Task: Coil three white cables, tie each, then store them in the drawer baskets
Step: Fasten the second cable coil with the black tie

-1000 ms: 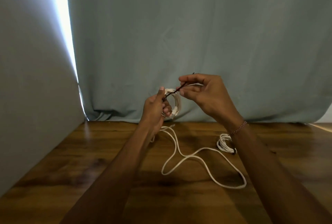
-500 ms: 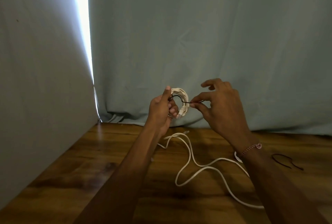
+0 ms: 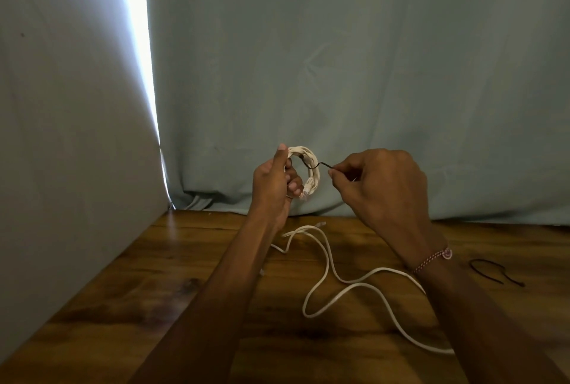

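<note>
The left hand (image 3: 273, 186) grips the coiled white cable (image 3: 309, 169) up in the air above the table's far edge, thumb straight up along the coil's rim and fingers curled through its middle — while the right hand (image 3: 379, 186) pinches the free end of a thin black tie (image 3: 314, 165) between fingertips, the tie running in a short curve from the coil across to that pinch. Below, a loose white cable (image 3: 331, 263) snakes over the wooden table (image 3: 154, 306), and another black tie (image 3: 493, 274) lies off to the right beyond the braceleted wrist — blue-grey curtains (image 3: 339, 60) hang behind it all.
</note>
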A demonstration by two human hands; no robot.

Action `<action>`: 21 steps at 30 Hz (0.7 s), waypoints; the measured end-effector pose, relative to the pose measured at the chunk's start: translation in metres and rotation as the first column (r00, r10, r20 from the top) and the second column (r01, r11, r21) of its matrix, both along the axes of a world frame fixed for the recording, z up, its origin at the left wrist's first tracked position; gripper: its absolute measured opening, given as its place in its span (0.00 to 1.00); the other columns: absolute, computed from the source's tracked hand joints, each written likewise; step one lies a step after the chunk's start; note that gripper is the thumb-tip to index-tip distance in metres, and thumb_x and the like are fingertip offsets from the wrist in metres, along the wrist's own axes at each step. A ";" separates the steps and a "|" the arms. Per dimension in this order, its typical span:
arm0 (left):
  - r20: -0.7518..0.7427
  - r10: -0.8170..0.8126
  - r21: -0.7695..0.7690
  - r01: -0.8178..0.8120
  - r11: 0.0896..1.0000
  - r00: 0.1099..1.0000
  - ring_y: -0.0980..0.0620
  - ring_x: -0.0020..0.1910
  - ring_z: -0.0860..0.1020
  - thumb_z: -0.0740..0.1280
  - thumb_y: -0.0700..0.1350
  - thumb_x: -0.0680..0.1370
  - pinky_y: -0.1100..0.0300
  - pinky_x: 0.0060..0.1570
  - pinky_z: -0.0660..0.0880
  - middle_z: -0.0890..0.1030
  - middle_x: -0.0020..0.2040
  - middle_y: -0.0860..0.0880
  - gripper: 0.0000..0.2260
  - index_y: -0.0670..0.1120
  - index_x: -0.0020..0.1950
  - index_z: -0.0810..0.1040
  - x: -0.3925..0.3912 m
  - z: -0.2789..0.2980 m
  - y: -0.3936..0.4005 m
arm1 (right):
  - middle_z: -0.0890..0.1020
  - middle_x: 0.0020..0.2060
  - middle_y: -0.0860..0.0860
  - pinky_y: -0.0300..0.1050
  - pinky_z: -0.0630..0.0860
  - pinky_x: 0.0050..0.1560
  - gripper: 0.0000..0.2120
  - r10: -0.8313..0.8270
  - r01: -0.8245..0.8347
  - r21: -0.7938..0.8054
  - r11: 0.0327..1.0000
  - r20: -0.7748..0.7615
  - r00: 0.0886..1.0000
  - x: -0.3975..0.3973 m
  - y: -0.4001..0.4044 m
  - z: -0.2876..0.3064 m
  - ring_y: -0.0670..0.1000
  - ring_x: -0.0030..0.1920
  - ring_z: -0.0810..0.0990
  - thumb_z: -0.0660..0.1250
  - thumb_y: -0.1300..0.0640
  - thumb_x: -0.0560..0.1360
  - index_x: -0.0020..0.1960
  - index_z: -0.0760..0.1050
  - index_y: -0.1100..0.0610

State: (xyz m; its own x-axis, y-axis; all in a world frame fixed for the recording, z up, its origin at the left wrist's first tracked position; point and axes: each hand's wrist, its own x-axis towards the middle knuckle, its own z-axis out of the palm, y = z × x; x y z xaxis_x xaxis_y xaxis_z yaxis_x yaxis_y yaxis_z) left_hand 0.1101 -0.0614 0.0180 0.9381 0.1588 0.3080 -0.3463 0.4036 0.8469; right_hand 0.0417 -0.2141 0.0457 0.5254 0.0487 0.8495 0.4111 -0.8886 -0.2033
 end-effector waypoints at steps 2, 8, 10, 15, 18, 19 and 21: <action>0.013 0.029 0.029 -0.029 0.999 1.000 0.54 0.25 0.66 0.61 0.52 0.85 0.63 0.24 0.67 0.67 0.28 0.49 0.17 0.43 0.40 0.72 -0.002 0.000 -0.003 | 0.87 0.40 0.49 0.42 0.77 0.37 0.11 -0.027 0.026 -0.023 0.999 -0.030 0.999 -0.001 0.003 -0.002 0.49 0.38 0.82 0.71 0.46 0.77 0.52 0.87 0.51; 0.085 0.123 0.189 -0.137 0.972 0.989 0.55 0.25 0.67 0.60 0.54 0.85 0.60 0.28 0.69 0.69 0.28 0.48 0.18 0.44 0.40 0.72 -0.004 0.000 -0.014 | 0.85 0.34 0.48 0.36 0.67 0.32 0.11 -0.112 0.111 -0.048 0.993 -0.001 0.994 0.005 0.012 -0.011 0.48 0.34 0.79 0.71 0.45 0.77 0.45 0.87 0.51; 0.114 0.126 0.224 -0.149 0.963 0.985 0.55 0.24 0.68 0.60 0.53 0.85 0.61 0.27 0.69 0.69 0.27 0.49 0.19 0.44 0.39 0.71 -0.007 -0.001 -0.018 | 0.83 0.32 0.48 0.37 0.69 0.32 0.11 -0.142 0.145 -0.059 0.988 0.050 0.989 0.009 0.014 -0.015 0.48 0.31 0.78 0.72 0.45 0.76 0.42 0.86 0.52; 0.136 0.090 0.253 -0.123 0.960 0.987 0.56 0.24 0.68 0.61 0.53 0.84 0.62 0.26 0.70 0.69 0.26 0.51 0.17 0.44 0.40 0.74 -0.013 0.000 -0.026 | 0.79 0.28 0.51 0.41 0.72 0.30 0.11 -0.162 0.168 -0.026 0.985 0.162 0.973 0.018 0.012 -0.022 0.50 0.26 0.75 0.76 0.48 0.73 0.38 0.84 0.56; 0.129 0.065 0.251 -0.096 0.963 0.990 0.55 0.24 0.68 0.61 0.53 0.84 0.62 0.25 0.70 0.69 0.27 0.50 0.17 0.43 0.41 0.75 -0.015 0.000 -0.030 | 0.77 0.29 0.51 0.40 0.68 0.29 0.11 -0.156 0.165 -0.029 0.986 0.212 0.965 0.023 0.010 -0.025 0.50 0.25 0.72 0.75 0.50 0.74 0.38 0.82 0.57; 0.122 0.054 0.248 -0.083 0.965 0.991 0.55 0.24 0.68 0.62 0.53 0.84 0.62 0.25 0.69 0.69 0.27 0.49 0.17 0.42 0.43 0.76 -0.016 0.000 -0.032 | 0.76 0.29 0.50 0.40 0.66 0.29 0.12 -0.158 0.169 -0.028 0.985 0.228 0.961 0.024 0.009 -0.026 0.50 0.25 0.70 0.74 0.50 0.75 0.38 0.81 0.56; 0.103 0.030 0.233 -0.054 0.971 0.994 0.54 0.24 0.68 0.62 0.53 0.84 0.62 0.25 0.68 0.71 0.30 0.45 0.18 0.40 0.46 0.78 -0.018 0.000 -0.034 | 0.74 0.29 0.50 0.40 0.64 0.28 0.13 -0.154 0.166 -0.027 0.986 0.260 0.953 0.024 0.007 -0.026 0.50 0.25 0.69 0.73 0.51 0.76 0.37 0.79 0.56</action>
State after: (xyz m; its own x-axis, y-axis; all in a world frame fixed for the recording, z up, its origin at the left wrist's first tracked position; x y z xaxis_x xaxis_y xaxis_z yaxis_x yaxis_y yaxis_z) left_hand 0.0916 -0.0956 0.0185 0.8954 0.1095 0.4317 -0.4450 0.1807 0.8771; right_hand 0.0659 -0.2070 0.0194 0.2947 0.0256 0.9552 0.2952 -0.9532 -0.0656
